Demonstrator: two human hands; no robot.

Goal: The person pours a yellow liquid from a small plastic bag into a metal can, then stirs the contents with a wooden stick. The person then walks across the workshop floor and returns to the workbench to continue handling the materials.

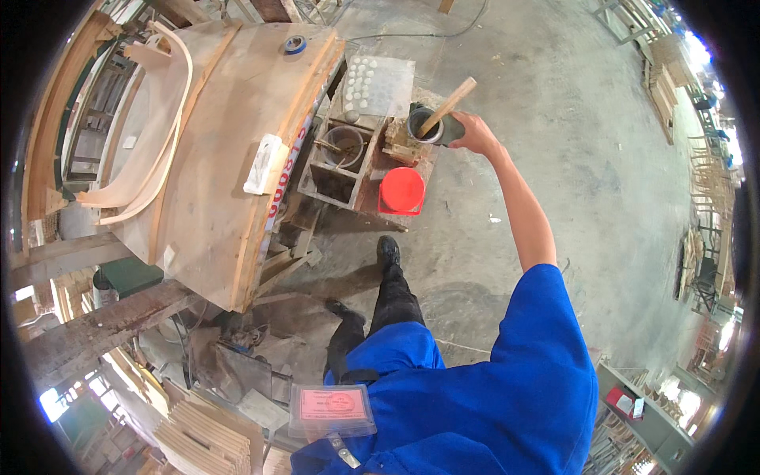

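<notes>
Right hand (476,134): grip closed about the side of the dark cup (435,133), thumb nearer the body, fingers beyond. Cup lies just left of that hand, over the far part of the low counter (421,161); whether its base bears on anything, cannot tell. Stick (451,104) stands slanted in the cup: long axis runs from the mouth forward and right, free end apart from the fingers. Left hand: out of view, its grip cannot be told; right is nearer. Red pot (402,190) sits nearer the body, box (328,198) to its left.
</notes>
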